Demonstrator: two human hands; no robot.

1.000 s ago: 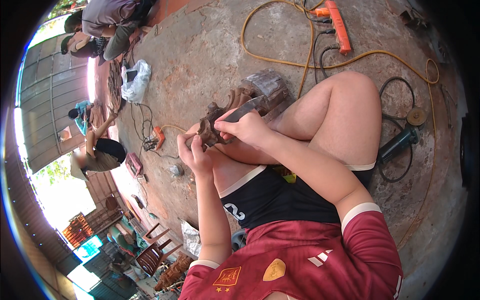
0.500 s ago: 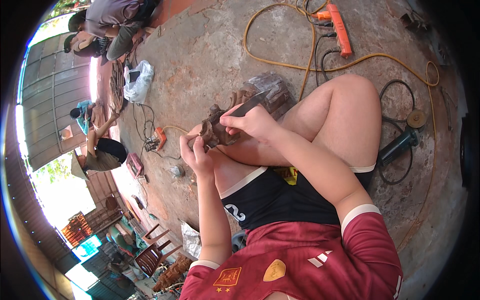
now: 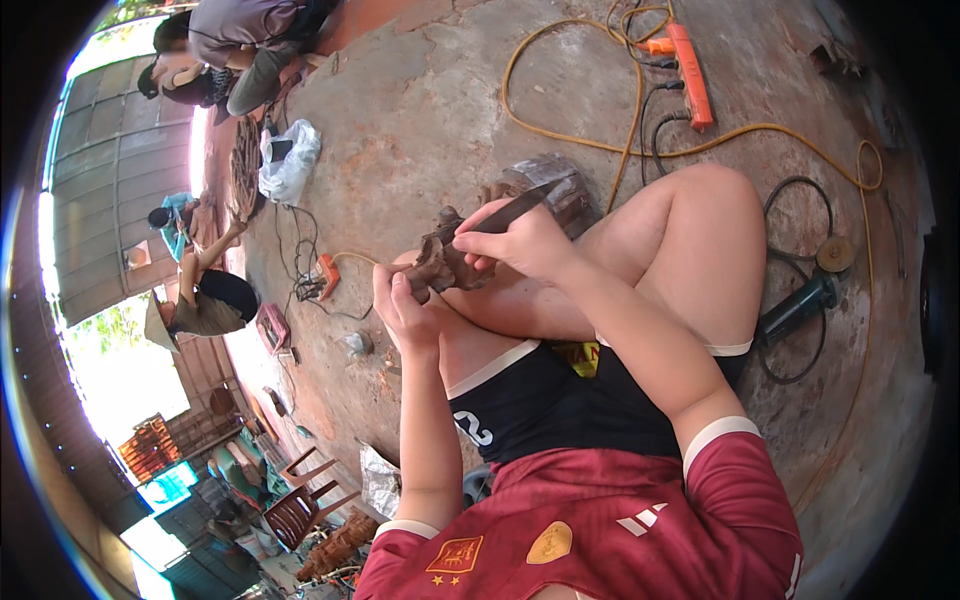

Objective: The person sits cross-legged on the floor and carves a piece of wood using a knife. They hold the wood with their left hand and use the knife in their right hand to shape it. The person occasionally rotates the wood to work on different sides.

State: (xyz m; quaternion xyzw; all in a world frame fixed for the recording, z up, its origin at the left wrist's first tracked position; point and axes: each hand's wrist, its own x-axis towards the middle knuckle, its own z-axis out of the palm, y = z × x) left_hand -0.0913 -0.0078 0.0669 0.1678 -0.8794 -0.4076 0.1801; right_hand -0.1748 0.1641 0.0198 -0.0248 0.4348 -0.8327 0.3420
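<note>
Above my crossed legs, my left hand (image 3: 405, 310) pinches the near end of a rough, brown carved wooden piece (image 3: 437, 262), thumb on top. My right hand (image 3: 522, 245) is closed around a flat, dark, narrow tool (image 3: 522, 205), a file or a blade; I cannot tell which. Its free end points away to the upper right, while the fingers of that hand rest close against the carving. Part of the carving is hidden behind my right hand. Just beyond lies a greyish block (image 3: 562, 183), partly covered by my hand and leg.
On the right, a green angle grinder (image 3: 800, 305) lies on the concrete floor beside my knee. An orange power strip (image 3: 690, 80) with a looping yellow cord (image 3: 560, 135) is ahead. A white plastic bag (image 3: 290, 165) and several seated people are at left; a brown chair (image 3: 298, 515) stands lower left.
The view has shifted slightly, moving the surroundings a little right and down. Both hands keep their holds; the carving and the tool have tilted slightly.
</note>
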